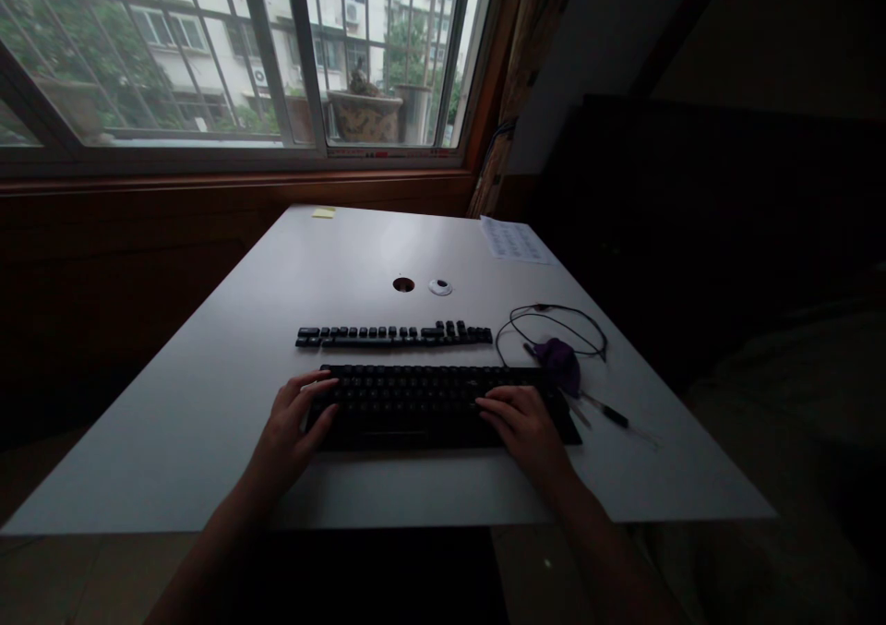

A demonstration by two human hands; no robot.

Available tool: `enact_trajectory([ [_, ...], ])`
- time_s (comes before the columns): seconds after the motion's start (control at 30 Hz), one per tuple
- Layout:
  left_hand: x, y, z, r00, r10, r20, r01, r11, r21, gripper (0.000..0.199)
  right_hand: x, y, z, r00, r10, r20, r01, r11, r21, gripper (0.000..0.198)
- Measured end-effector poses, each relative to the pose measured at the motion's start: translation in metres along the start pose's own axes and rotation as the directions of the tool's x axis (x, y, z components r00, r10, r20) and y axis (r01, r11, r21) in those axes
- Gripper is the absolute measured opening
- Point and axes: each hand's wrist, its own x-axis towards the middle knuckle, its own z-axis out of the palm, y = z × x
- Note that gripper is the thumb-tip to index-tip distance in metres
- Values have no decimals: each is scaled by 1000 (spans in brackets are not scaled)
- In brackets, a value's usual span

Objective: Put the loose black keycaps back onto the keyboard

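While the left hand (296,414), digits apart, touches the left end of the keyboard (408,411) on the table (173,422), the right hand (522,417) rests on its keys (415,393), grip unclear; the probably stiff, light keyboard suits holding by both ends.

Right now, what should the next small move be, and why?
Perhaps move the right hand toward the loose keycaps: they lie lined up just beyond the keyboard, whose near strip looks bare of keys, though the dimness leaves that unsure.
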Motion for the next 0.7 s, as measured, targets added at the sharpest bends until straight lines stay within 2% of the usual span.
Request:
enact_trajectory([
  [0.27,1,0,0,1000,-10,-4,10,1000,-3,30,-6,2,-1,999,-23,34,24,998,-55,27],
  [0.43,1,1,0,999,-33,-5,33,999,-2,30,-17,-15,-2,999,-35,16,36,997,-67,40],
  [0.7,1,-6,4,996,-83,-23,83,996,-19,35,-25,-38,3,995,-62,78,68,995,-74,44],
])
